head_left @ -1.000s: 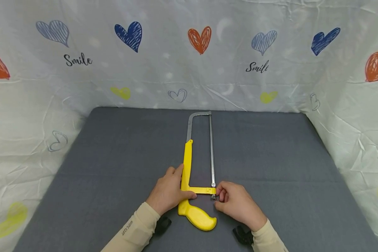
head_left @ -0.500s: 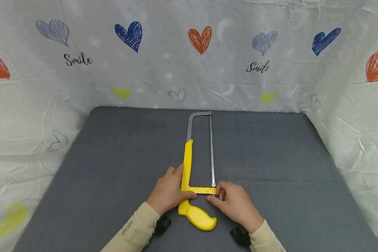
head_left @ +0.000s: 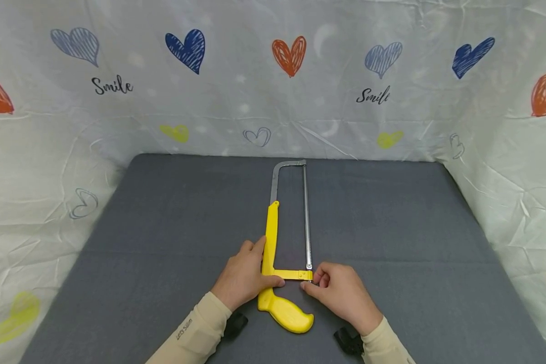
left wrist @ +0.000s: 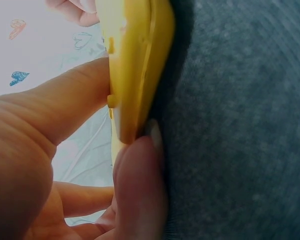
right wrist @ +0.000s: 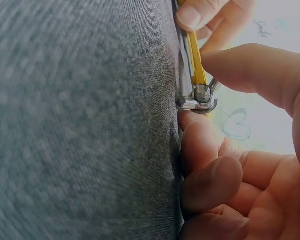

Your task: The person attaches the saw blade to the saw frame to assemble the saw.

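Observation:
A yellow hacksaw [head_left: 271,227] lies flat, its curved handle [head_left: 291,316] toward me and its steel blade [head_left: 307,217] along the right side. My left hand [head_left: 238,278] grips the yellow frame, with the thumb over the crossbar [head_left: 292,274]. At that bar's right end, my right hand [head_left: 346,293] has its thumb and curled fingers around a metal wing nut [right wrist: 204,102] on a threaded bolt end. From above, the right thumb mostly covers the nut. The left wrist view catches the left fingers around the yellow plastic [left wrist: 132,65].
Grey cloth [head_left: 186,202] covers the table under the saw. A pale curtain [head_left: 236,101] printed with hearts hangs behind and on both sides. A dark wrist camera [head_left: 348,341] sits under the right wrist, close to the cloth.
My right thumb has moved left across the wing nut, which showed below the crossbar a second ago and is now mostly covered. The left hand and hacksaw stay in place.

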Tool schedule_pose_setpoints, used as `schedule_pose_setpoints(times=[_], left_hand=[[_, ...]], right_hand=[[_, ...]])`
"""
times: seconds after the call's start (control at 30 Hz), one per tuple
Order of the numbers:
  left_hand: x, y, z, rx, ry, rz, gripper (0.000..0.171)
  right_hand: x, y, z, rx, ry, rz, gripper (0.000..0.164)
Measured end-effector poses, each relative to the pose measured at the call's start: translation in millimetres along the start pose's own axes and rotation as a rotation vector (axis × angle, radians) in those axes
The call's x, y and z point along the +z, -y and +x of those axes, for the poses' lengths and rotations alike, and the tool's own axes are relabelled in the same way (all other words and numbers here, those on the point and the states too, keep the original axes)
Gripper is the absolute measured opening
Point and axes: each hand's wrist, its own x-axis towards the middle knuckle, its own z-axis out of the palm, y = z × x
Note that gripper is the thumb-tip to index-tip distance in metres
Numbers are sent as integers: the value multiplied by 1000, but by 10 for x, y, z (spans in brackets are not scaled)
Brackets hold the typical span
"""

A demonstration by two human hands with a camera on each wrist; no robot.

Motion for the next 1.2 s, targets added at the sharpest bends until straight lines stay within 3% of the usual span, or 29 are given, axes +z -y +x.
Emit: schedule_pose_setpoints(times=[0.2,0.47,0.77,1.2], left_hand=[[5,1,-2,-3,3,-4,113],[3,3,-4,-6,4,-5,112],[6,16,-6,6,2,5,112],[23,21,-3,17,-10,3,113]], right_hand=[[0,-11,-6,8,0,-12,32],[8,-30,2,-49,-1,-27,25],[-1,-43,5,-39,3,19,18],[-2,-78,9,-89,25,25,13]])
